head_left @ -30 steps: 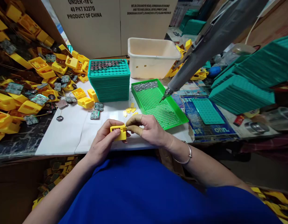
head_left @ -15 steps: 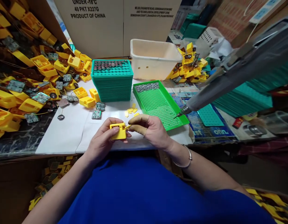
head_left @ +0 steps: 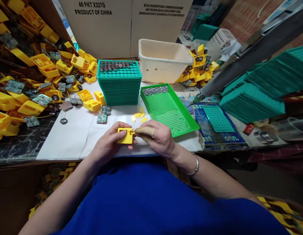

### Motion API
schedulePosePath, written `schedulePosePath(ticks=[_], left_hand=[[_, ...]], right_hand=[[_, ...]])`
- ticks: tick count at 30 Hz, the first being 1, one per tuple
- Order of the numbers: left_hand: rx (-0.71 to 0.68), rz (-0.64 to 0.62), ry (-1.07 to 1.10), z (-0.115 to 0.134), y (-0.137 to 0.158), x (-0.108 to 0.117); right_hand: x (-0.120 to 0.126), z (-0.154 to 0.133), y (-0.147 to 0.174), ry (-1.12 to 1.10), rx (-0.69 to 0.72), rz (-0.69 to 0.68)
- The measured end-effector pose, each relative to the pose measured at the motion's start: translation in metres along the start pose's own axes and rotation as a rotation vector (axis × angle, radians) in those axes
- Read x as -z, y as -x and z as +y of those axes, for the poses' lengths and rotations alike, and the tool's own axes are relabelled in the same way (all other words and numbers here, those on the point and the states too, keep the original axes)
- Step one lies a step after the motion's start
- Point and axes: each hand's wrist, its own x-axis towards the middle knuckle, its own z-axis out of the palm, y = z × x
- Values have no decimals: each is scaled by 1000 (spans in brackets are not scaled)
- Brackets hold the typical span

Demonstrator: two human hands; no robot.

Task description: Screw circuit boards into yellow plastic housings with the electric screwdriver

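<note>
My left hand (head_left: 107, 141) is closed around a small yellow plastic housing (head_left: 126, 138), thumb on top, with its cut-out side facing up. At the housing's right edge, my right hand (head_left: 163, 136) pinches a small yellow plastic tab (head_left: 133, 133) between covered fingertips. Those fingertips hide most of the tab, so how far it sits in the housing is unclear. Just beyond the hands, several flat yellow tabs (head_left: 139, 115) lie loose on the white sheet (head_left: 68, 140). Two small circuit boards (head_left: 101, 118) rest to their left, near more yellow housings (head_left: 92, 105).
A green perforated tray (head_left: 188, 117) holds screws (head_left: 156, 90). Above its right side hangs an electric screwdriver (head_left: 215, 80). Behind stand stacked teal trays (head_left: 120, 91) with round parts and a white bin (head_left: 163, 70). Yellow housings with wired boards (head_left: 43, 99) heap up at left.
My right hand has turned, and its fingers now cover more of the small tab against the housing. The screwdriver has swung up and right, away from the green tray.
</note>
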Motion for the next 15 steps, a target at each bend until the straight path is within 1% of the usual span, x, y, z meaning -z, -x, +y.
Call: schedulePosePath(ticks=[1,2,3,5,7,10,12,15], left_hand=[[-14,28,-11,-2,0,-1],[-24,47,-35,-4,0,-2],[-35,57,-78,-5,1,-3],[-63,56,-214,-7,3,-5],[-105,43,-390,-8,6,-7],[-188,-1,-616,-7,7,-10],[-231,-22,-718,-7,7,-11],[-253,-27,-818,-7,7,-13]], right_hand=[[-1,-2,0,-90,-181,2],[-2,-5,0,-183,-331,2],[-2,-7,0,-270,-442,-3],[-3,-10,-2,-400,-568,-41],[-1,-11,-5,-455,-626,-100],[3,-11,-10,-430,-650,-213],[6,-12,-13,-389,-648,-291],[9,-13,-16,-305,-648,-350]])
